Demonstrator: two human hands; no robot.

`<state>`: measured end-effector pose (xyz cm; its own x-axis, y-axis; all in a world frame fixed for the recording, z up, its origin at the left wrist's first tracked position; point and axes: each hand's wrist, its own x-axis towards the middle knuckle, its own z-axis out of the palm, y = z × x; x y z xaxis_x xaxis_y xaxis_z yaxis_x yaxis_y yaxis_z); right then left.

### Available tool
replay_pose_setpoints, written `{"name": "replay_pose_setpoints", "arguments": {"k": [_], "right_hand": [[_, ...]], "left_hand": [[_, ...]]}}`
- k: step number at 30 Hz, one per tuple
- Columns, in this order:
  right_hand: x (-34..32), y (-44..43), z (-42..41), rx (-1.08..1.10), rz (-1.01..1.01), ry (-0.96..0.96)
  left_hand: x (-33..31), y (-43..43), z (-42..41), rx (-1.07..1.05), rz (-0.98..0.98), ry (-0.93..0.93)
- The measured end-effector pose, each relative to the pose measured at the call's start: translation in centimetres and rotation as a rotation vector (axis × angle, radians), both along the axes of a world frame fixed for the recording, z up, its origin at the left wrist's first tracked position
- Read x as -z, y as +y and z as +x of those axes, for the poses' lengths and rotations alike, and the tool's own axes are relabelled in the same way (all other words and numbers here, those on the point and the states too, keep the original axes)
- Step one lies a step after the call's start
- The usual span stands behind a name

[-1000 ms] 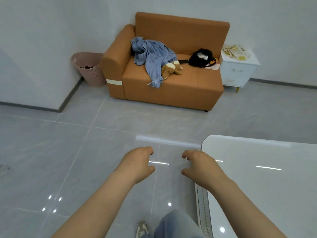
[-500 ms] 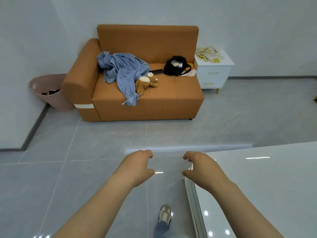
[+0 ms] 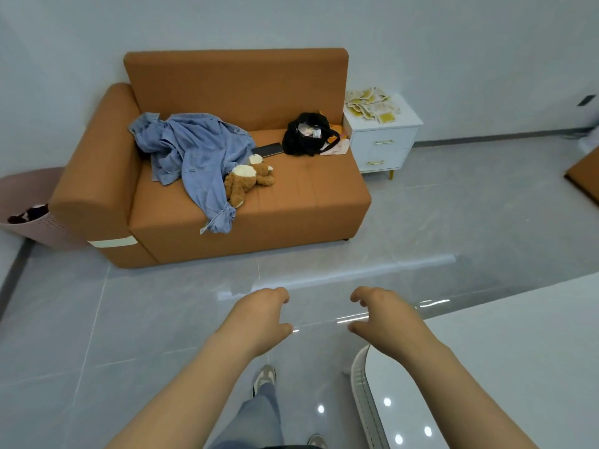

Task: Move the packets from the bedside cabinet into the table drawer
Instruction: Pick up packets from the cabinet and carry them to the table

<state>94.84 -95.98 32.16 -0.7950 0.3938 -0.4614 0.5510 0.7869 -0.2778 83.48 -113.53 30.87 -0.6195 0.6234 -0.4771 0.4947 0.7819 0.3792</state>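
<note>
A heap of several yellow and white packets (image 3: 371, 103) lies on top of the white bedside cabinet (image 3: 382, 147), which stands to the right of the orange sofa, far across the floor. My left hand (image 3: 259, 319) and my right hand (image 3: 385, 319) are held out in front of me above the floor, fingers loosely curled and apart, holding nothing. The glossy white table (image 3: 505, 367) fills the lower right, with my right forearm over its corner. No table drawer shows.
The orange sofa (image 3: 291, 202) carries a blue shirt (image 3: 194, 153), a teddy bear (image 3: 248, 181), a dark tablet and a black bag (image 3: 308, 134). A pink laundry basket (image 3: 29, 215) stands at the left wall. Another orange piece of furniture (image 3: 585, 176) shows at the right edge.
The view has swung left to right and come nearer: the sofa and cabinet sit larger and more central. Both hands stay out in front, empty, in the same pose.
</note>
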Motion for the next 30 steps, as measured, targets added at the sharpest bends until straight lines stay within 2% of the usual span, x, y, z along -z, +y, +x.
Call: {"name": "replay_pose_setpoints", "arguments": {"k": [7,15,30], "right_hand": [[-0.5,2.5,-7.7,0.141,0.003,0.008],[-0.2,8.3,-12.2,0.260,-0.022,-0.015],[-0.4,30.8,-18.8,0.301,0.005,0.008]], "left_hand": [[-0.5,4.2,-10.7,0.136,0.016,0.058],[-0.1,11.5,-17.1,0.268,0.033,0.046],[-0.3,35.3,-24.0,0.333,0.005,0.063]]}}
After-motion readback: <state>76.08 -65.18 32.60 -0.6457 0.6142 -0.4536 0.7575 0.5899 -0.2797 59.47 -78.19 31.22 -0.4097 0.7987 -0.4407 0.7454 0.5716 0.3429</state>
